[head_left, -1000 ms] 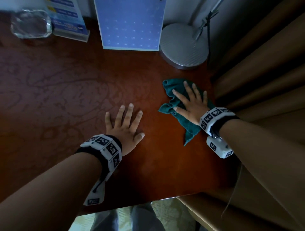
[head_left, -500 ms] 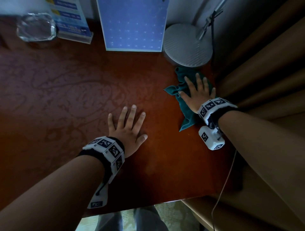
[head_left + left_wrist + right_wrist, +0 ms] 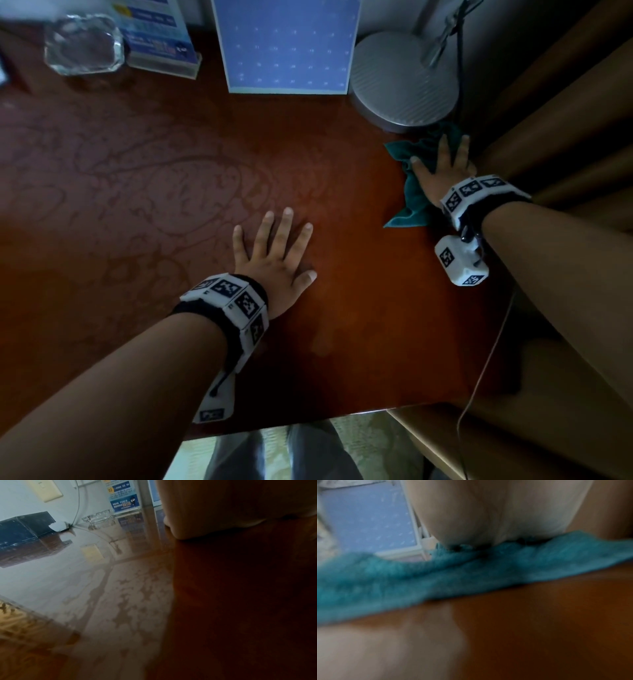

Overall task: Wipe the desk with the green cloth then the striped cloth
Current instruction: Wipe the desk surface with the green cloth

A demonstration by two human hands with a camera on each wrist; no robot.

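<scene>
The green cloth (image 3: 412, 202) lies crumpled on the dark red-brown desk (image 3: 171, 192) at its right edge, just in front of the lamp base. My right hand (image 3: 442, 161) presses flat on the green cloth (image 3: 453, 577) with straight fingers. Near the desk's middle, my left hand (image 3: 277, 246) rests flat on the bare wood, fingers spread, holding nothing. In the left wrist view the left hand (image 3: 231, 509) shows only as a palm edge on the glossy desk (image 3: 120, 601). No striped cloth is in view.
A round grey lamp base (image 3: 404, 78) stands at the back right. A blue card (image 3: 287, 44), a leaflet stand (image 3: 161, 41) and a glass ashtray (image 3: 84, 42) line the back edge. A dark box (image 3: 22, 528) sits far left. Brown curtains (image 3: 565, 120) hang at the right.
My right hand has slid the green cloth away from me and to the right, up to the lamp base. The left hand has stayed in place.
</scene>
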